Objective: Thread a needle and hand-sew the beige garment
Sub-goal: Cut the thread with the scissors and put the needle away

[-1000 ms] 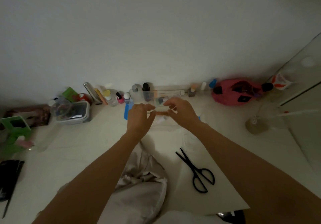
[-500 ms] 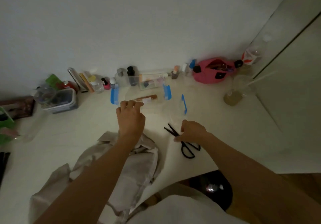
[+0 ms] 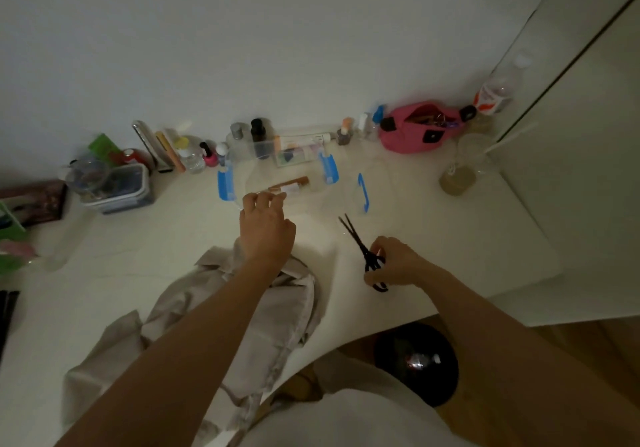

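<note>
From my station I see the beige woven garment (image 3: 284,318) lying crumpled on the white table (image 3: 145,245), close to the near edge, with the left forearm passing over it. I judge it to be light, soft and limp. It will fold and slide if taken in the middle, so I would pinch it at a seam or at the collar edge and keep the rest lying on the table.

The right hand (image 3: 398,266) has its fingers curled around the handles of the black scissors (image 3: 360,242), whose thin blades are a little apart and point away from me. They are stiff and sharp, so the handles are the right place to hold them.

The left hand (image 3: 266,228) reaches to the near rim of the clear plastic box with blue clips (image 3: 227,183). Its fingers are bent there, but I cannot tell if they grip the rim, hold something small, or only touch.

Inside the box lies a brown cylinder with a white label (image 3: 289,185). It may be a thread or needle holder, but I cannot be sure. I see no needle and no thread.

A clear lid with a blue clip (image 3: 362,193) lies just beside the box. Further left stands a closed grey-lidded container (image 3: 119,188), and its contents are too dark to name. At the wall, a pink fabric pouch (image 3: 415,129) is open, with small things inside.
</note>
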Action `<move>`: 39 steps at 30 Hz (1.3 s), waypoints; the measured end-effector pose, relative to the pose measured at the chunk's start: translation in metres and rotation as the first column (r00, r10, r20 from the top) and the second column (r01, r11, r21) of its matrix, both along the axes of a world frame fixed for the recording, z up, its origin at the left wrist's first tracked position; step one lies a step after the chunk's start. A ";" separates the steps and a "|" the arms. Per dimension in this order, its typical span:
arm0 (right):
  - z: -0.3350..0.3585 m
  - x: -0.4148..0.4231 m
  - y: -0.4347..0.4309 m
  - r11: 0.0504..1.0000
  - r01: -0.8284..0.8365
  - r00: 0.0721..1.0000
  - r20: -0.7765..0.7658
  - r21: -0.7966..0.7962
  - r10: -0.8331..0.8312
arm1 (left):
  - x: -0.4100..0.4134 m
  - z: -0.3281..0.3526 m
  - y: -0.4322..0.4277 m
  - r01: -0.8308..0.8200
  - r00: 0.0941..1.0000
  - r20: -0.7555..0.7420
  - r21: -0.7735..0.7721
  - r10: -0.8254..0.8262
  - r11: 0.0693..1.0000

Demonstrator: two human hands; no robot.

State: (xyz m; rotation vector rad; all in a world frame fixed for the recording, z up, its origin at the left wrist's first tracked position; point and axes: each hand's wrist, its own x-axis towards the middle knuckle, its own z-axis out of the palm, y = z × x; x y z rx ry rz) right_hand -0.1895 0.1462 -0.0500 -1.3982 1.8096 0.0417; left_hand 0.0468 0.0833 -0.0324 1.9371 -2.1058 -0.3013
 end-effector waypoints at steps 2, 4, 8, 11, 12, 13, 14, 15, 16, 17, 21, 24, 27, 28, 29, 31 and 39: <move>0.009 -0.007 0.000 0.988 0.132 0.987 0.106 -0.081 -0.123 | 0.000 0.001 0.000 0.000 1.000 0.000 -0.002 0.000 1.000; 0.020 -0.010 -0.008 0.951 0.247 0.960 0.183 -0.184 -0.214 | -0.001 0.002 -0.002 0.003 1.000 -0.012 -0.010 -0.003 1.000; 0.055 0.001 -0.042 0.879 0.249 0.957 0.242 -0.405 -0.160 | -0.002 0.003 -0.003 0.002 0.999 -0.054 -0.028 -0.004 1.000; 0.078 0.023 -0.075 0.857 0.078 0.987 0.160 -0.509 0.005 | 0.000 0.004 -0.004 0.001 0.995 -0.098 -0.034 -0.005 0.999; 0.082 0.032 -0.088 0.846 -0.008 0.992 0.100 -0.533 0.072 | 0.002 0.006 -0.005 -0.001 0.993 -0.117 -0.036 -0.004 0.999; 0.084 0.041 -0.098 0.833 -0.084 0.992 0.036 -0.547 0.124 | 0.004 0.007 -0.004 0.001 0.991 -0.135 -0.034 -0.006 0.999; 0.084 0.049 -0.108 0.823 -0.149 0.986 -0.024 -0.548 0.163 | 0.006 0.008 -0.004 0.001 0.989 -0.148 -0.033 -0.006 0.999; 0.082 0.059 -0.117 0.823 -0.210 0.977 -0.081 -0.528 0.198 | 0.010 0.010 -0.003 -0.006 0.988 -0.152 -0.029 0.002 1.000; 0.079 0.067 -0.123 0.826 -0.265 0.964 -0.132 -0.497 0.230 | 0.012 0.010 -0.003 -0.012 0.988 -0.151 -0.021 0.009 1.000; 0.076 0.075 -0.129 0.829 -0.318 0.948 -0.176 -0.459 0.266 | 0.016 0.011 -0.004 -0.020 0.989 -0.149 -0.008 0.019 1.000; 0.064 0.104 -0.141 0.815 -0.429 0.901 -0.251 -0.390 0.354 | 0.028 0.013 -0.008 -0.005 0.991 -0.130 0.049 0.011 0.999; 0.056 0.114 -0.146 0.800 -0.458 0.887 -0.254 -0.388 0.385 | 0.031 0.014 -0.009 0.009 0.994 -0.110 0.045 -0.004 0.999; 0.048 0.114 -0.147 0.810 -0.444 0.895 -0.145 -0.383 0.422 | 0.030 0.012 -0.012 -0.024 0.994 -0.104 0.041 0.028 0.999; 0.046 0.111 -0.145 0.813 -0.423 0.901 -0.094 -0.399 0.423 | 0.028 0.012 -0.013 -0.047 0.991 -0.120 0.031 0.050 0.998; 0.045 0.107 -0.142 0.807 -0.375 0.914 -0.039 -0.456 0.403 | 0.025 0.012 -0.013 -0.075 0.986 -0.148 0.012 0.076 0.997; 0.044 0.095 -0.135 0.737 -0.179 0.960 0.048 -0.652 0.276 | 0.019 0.015 -0.012 -0.117 0.972 -0.207 -0.025 0.109 0.993; 0.012 0.026 -0.104 0.915 0.137 0.983 -0.062 -0.379 -0.173 | -0.012 0.014 -0.008 -0.081 0.967 -0.229 0.146 0.113 0.986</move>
